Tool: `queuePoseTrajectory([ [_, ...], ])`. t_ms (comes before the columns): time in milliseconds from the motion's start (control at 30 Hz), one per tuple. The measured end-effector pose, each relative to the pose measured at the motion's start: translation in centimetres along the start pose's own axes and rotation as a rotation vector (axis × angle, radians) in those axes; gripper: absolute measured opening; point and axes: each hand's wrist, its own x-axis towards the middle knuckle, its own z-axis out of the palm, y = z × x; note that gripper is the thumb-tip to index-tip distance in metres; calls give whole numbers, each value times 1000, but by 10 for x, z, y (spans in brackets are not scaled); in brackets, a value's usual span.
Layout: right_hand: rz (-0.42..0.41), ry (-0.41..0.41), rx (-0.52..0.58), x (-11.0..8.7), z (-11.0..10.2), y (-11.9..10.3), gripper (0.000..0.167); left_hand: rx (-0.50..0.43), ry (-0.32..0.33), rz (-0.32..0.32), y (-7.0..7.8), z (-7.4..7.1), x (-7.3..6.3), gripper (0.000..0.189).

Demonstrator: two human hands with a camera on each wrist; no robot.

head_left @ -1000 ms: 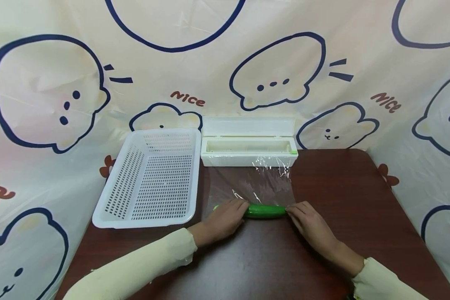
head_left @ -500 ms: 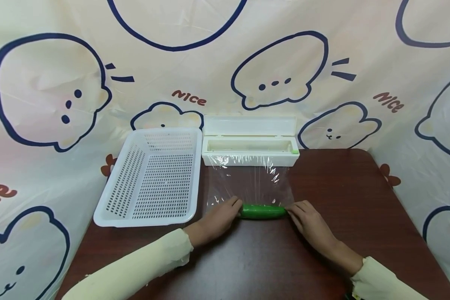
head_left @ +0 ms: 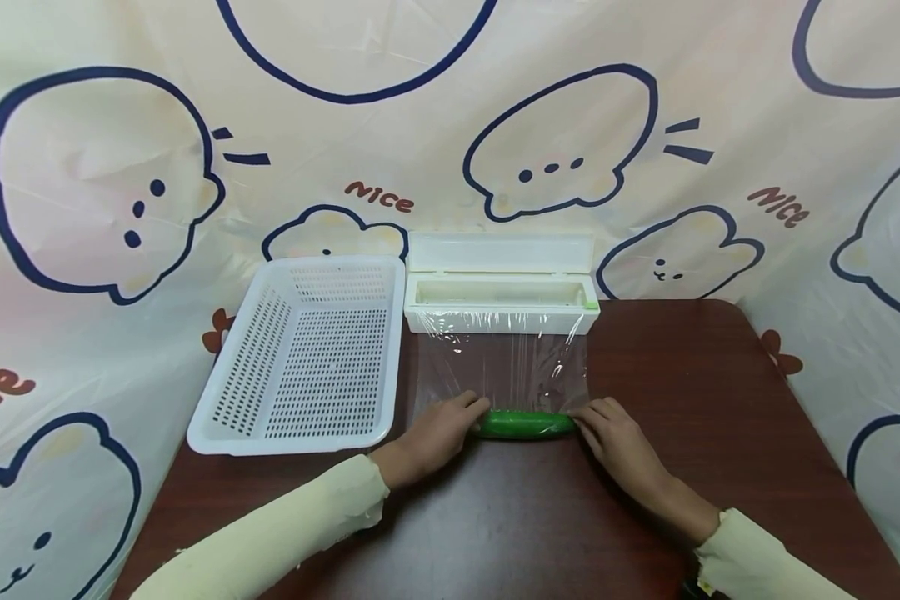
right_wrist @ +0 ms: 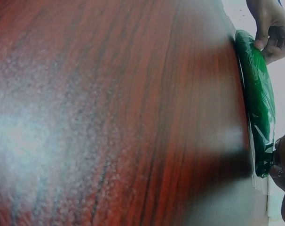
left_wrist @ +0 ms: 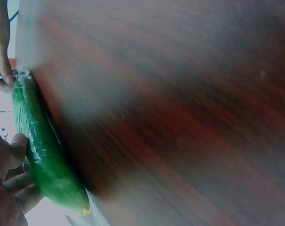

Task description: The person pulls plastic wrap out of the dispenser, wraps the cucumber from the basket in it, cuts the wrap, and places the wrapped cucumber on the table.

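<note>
A green cucumber (head_left: pixel 527 425) lies crosswise on the table, with shiny clear film around it. From its near side, a sheet of cling film (head_left: pixel 506 367) stretches back to the white wrap dispenser (head_left: pixel 501 321). My left hand (head_left: pixel 437 433) covers the cucumber's left part in the head view. In the left wrist view, its thumb (left_wrist: pixel 19 143) lies on the wrapped side and its fingers reach beneath. With its fingertips, my right hand (head_left: pixel 621 442) pinches the right end, where the film bunches in the right wrist view.
A white perforated basket (head_left: pixel 386 400) stands on the left of the table, right beside the dispenser. The dispenser's lid (head_left: pixel 501 252) is raised against the patterned backdrop (head_left: pixel 435 150). Dark brown tabletop (head_left: pixel 675 367) extends right of the film.
My left hand has slid slightly left along the cucumber. The film's creases have shifted, now running more evenly to the dispenser. My right hand stays at the right end.
</note>
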Motion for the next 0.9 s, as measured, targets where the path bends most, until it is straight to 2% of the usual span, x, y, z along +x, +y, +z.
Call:
queuePoseTrajectory([
  [200, -2, 1, 12, 2, 1, 2, 25, 30, -1, 39, -4, -1, -1, 31],
  [567, -49, 59, 62, 7, 6, 4, 21, 31, 13, 44, -7, -2, -3, 38],
  [767, -65, 37, 32, 5, 6, 5, 18, 40, 4, 41, -7, 0, -4, 43],
  [900, -73, 30, 54, 4, 4, 5, 23, 41, 2, 49, -7, 1, -4, 42],
])
